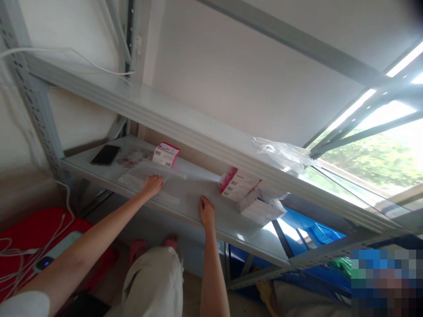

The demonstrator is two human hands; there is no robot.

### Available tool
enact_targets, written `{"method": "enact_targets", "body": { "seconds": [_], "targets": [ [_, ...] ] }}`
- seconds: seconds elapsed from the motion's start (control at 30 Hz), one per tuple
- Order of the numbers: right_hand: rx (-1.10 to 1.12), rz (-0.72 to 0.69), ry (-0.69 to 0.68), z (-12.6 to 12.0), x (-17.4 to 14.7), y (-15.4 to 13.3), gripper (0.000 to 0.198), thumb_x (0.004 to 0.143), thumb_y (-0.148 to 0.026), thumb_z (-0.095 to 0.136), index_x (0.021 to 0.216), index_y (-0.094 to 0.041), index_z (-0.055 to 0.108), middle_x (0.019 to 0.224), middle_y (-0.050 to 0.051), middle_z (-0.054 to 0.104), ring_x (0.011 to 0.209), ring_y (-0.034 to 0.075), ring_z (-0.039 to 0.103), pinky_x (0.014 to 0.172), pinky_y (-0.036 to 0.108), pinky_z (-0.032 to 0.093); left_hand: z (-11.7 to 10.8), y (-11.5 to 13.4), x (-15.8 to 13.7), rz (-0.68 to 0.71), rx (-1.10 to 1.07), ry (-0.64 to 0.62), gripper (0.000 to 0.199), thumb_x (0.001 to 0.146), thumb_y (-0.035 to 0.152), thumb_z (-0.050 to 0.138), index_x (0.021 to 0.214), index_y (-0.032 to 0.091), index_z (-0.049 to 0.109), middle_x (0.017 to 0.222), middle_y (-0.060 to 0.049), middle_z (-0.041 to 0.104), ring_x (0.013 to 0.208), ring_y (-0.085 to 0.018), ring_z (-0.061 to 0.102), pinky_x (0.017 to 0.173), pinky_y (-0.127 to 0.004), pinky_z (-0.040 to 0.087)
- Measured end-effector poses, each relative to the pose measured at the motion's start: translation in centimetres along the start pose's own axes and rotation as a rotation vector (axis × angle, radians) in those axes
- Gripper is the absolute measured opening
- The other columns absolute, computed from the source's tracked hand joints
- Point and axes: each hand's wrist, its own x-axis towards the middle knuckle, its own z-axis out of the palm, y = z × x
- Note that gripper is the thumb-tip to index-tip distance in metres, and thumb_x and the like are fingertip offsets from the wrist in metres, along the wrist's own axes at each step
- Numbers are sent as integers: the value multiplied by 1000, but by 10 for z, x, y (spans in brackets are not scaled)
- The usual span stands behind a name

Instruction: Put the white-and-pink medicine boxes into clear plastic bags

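My left hand (153, 185) lies on a clear plastic bag (170, 193) spread over the lower shelf, its fingers stretched out over the film. To the right, my right hand (207, 211) rests on the bare shelf surface (190, 200) with its fingers loosely bent and apart, holding nothing. Beyond the left hand stands a small white and pink box (166, 154). Right of my right hand is another white and pink box (239, 182), touching or close to a stack of white boxes (261, 204) partly wrapped in clear plastic.
A black phone (105, 155) lies at the shelf's left end, beside a blurred patch. Crumpled clear plastic (284, 154) sits on the upper shelf (198, 121), which overhangs the lower one. White cables (61, 233) cross a red stool (39, 220) at the lower left.
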Motion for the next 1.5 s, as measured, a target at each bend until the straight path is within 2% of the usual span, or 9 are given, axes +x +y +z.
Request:
{"method": "enact_targets", "body": {
  "seconds": [0.1, 0.37, 0.57, 0.83, 1.07, 1.3, 1.5],
  "targets": [
    [11, 8, -6, 1, 1, 1, 39, 88, -19, 43, 122, -15, 62, 130, 9, 60, 122, 21, 53, 108, 36, 34, -2, -1, 3, -5, -12, -3, 21, 90, 17, 48, 100, 15, 66, 103, -16, 68, 104, -29, 60, 91, -40, 38],
    [28, 7, 15, 2, 2, 4, 39, 87, -18, 43, 120, -16, 63, 128, 9, 61, 120, 22, 54, 107, 37, 35, -34, -17, 3, -43, -81, 5, 17, 90, 26, 51, 96, 18, 66, 95, -9, 71, 92, -23, 63, 78, -30, 41],
    [54, 5, 26, 3, 3, 6, 38, 86, -17, 44, 117, -17, 65, 128, 8, 61, 119, 21, 55, 107, 37, 36, -52, -22, 4, 25, -86, 38, 16, 88, 28, 53, 93, 20, 67, 94, -5, 71, 89, -21, 64, 76, -28, 40],
    [65, 17, 25, -2, 2, 1, 38, 84, -14, 44, 116, -17, 65, 126, 9, 63, 118, 20, 56, 107, 37, 37, -59, -17, -2, -4, -54, -48, 18, 87, 26, 53, 89, 20, 69, 90, -6, 72, 89, -23, 65, 79, -30, 42],
    [88, 47, 34, -5, -1, -3, 37, 85, -14, 45, 114, -19, 66, 125, 7, 63, 118, 19, 56, 106, 36, 37, -60, -28, 5, -42, -39, -49, 18, 85, 25, 55, 88, 18, 71, 87, -9, 71, 81, -24, 64, 76, -32, 43],
    [104, 61, 28, -5, 1, -2, 37, 84, -13, 44, 113, -20, 67, 125, 7, 63, 117, 19, 57, 106, 36, 37, -68, -32, 4, -37, 3, 22, 18, 91, 22, 49, 93, 15, 66, 91, -7, 68, 83, -21, 61, 74, -27, 40],
    [99, 42, 20, -9, -2, -6, 36, 83, -13, 47, 112, -19, 68, 124, 7, 64, 116, 20, 57, 106, 35, 37, -85, -21, 8, 44, -4, 51, 18, 91, 20, 46, 94, 18, 65, 88, -5, 69, 82, -21, 63, 71, -26, 39]
  ]
}}
